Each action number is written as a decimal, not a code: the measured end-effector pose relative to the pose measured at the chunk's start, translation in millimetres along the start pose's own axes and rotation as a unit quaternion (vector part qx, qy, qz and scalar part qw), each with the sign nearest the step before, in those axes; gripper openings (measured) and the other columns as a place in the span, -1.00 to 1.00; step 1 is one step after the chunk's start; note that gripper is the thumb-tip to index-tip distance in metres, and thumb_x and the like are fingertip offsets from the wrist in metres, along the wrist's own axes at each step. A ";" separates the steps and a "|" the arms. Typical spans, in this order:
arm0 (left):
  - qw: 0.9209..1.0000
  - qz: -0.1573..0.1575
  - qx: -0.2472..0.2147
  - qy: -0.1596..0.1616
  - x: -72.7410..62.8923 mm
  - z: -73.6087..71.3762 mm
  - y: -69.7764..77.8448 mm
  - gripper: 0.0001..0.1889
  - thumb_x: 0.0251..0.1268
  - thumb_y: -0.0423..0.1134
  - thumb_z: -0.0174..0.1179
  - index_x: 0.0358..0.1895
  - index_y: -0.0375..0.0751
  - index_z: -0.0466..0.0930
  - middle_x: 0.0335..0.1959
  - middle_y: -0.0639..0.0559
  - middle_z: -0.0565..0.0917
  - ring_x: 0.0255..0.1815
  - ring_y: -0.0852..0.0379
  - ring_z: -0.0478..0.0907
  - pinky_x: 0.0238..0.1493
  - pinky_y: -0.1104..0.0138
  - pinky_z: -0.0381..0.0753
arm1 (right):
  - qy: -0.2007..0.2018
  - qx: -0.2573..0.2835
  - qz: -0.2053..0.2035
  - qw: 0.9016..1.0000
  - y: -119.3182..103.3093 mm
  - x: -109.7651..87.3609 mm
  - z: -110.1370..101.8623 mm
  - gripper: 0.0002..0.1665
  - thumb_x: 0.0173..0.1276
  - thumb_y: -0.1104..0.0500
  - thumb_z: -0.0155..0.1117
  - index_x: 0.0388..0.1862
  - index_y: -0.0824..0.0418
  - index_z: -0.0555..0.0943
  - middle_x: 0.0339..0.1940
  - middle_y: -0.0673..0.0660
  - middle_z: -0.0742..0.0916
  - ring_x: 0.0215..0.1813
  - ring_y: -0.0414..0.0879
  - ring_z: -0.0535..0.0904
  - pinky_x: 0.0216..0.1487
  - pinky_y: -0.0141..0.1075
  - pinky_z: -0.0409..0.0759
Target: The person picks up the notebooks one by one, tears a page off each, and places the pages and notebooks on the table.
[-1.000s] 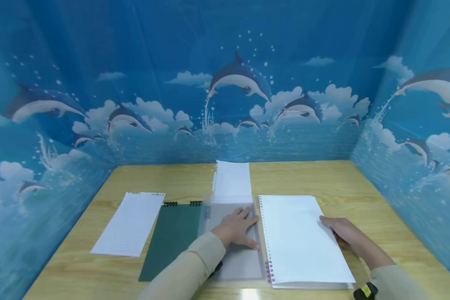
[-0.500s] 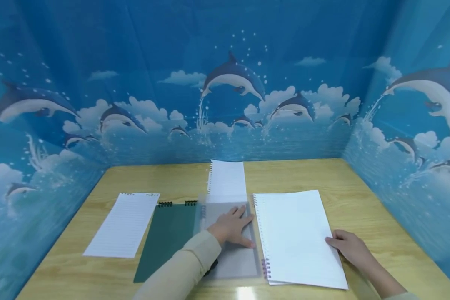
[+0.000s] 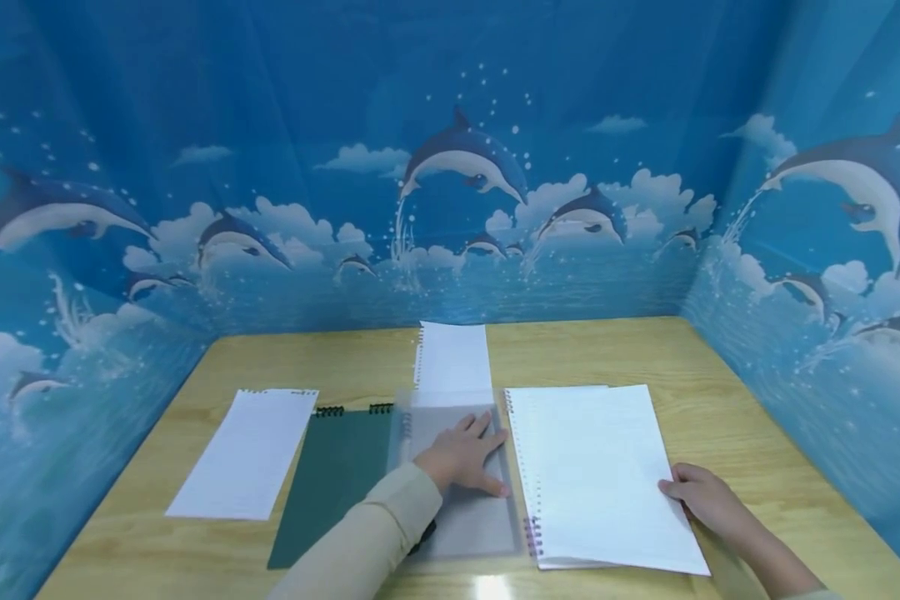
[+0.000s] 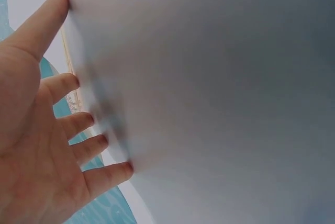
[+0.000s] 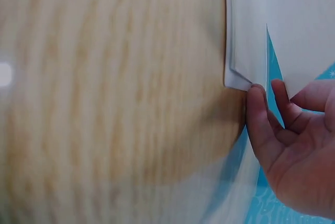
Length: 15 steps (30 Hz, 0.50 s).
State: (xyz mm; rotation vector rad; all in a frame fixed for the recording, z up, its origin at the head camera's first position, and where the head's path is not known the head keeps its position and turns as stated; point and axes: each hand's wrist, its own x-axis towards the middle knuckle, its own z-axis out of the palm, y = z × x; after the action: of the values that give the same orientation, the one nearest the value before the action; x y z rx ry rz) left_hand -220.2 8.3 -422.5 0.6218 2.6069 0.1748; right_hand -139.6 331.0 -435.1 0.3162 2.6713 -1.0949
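Note:
My left hand (image 3: 465, 454) lies with fingers spread on the translucent cover (image 3: 468, 529) of a spiral notebook, turned open to the left. In the left wrist view, the fingertips (image 4: 123, 170) touch that cover's hazy surface. My right hand (image 3: 708, 500) pinches the right edge of a white lined sheet (image 3: 607, 475) between thumb and fingers. The sheet lies over the notebook's white pages (image 3: 521, 433), shifted right, with its row of punched holes beside the purple spiral (image 3: 532, 537). From the right wrist, my hand (image 5: 298, 150) shows at the paper's edge.
Left of the cover lies a green spiral notebook (image 3: 330, 483), partly under it. A loose lined sheet (image 3: 243, 454) rests at the far left, and another torn-edged sheet (image 3: 453, 358) lies behind the cover. Dolphin-printed curtains (image 3: 330, 192) enclose the wooden table (image 3: 607, 346).
My right hand has moved right and toward me, drawing the sheet to the right, so its punched edge now sits apart from the spiral. The left hand has stayed on the cover.

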 end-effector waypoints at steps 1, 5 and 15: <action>1.000 0.001 -0.002 -0.001 -0.3 0.3 -0.5 -0.07 -0.09 0.37 0.18 0.42 0.20 0.07 0.51 0.07 -0.07 0.51 -0.02 -0.14 0.41 0.01 0.06 | -0.003 0.001 -0.001 1.000 0.3 -0.3 0.1 -0.74 0.33 0.19 -0.04 -0.57 0.22 0.34 -0.68 0.00 0.38 -0.56 -0.15 0.29 -0.48 -0.33 0.25; 1.000 0.003 -0.008 -0.002 0.1 1.2 -2.1 -0.07 -0.09 0.36 0.19 0.42 0.20 0.06 0.51 0.07 -0.08 0.51 -0.01 -0.15 0.41 0.01 0.05 | -0.019 0.004 0.000 1.000 1.2 -0.1 -0.4 -0.73 0.37 0.20 -0.10 -0.55 0.22 0.33 -0.66 0.01 0.38 -0.56 -0.14 0.28 -0.49 -0.33 0.25; 1.000 0.004 -0.002 0.004 0.7 3.2 -4.1 -0.07 -0.10 0.36 0.20 0.42 0.23 0.06 0.51 0.09 -0.07 0.51 0.00 -0.15 0.41 0.02 0.05 | -0.034 0.020 0.012 0.999 3.1 2.8 -2.0 -0.73 0.39 0.22 -0.16 -0.53 0.23 0.33 -0.66 0.00 0.38 -0.56 -0.16 0.28 -0.49 -0.34 0.27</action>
State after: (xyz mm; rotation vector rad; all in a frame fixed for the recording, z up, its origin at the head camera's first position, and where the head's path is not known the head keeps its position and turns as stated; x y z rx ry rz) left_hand -220.9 5.0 -426.6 0.6321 2.6111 0.1855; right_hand -141.6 334.9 -436.6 0.3125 2.5835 -1.1312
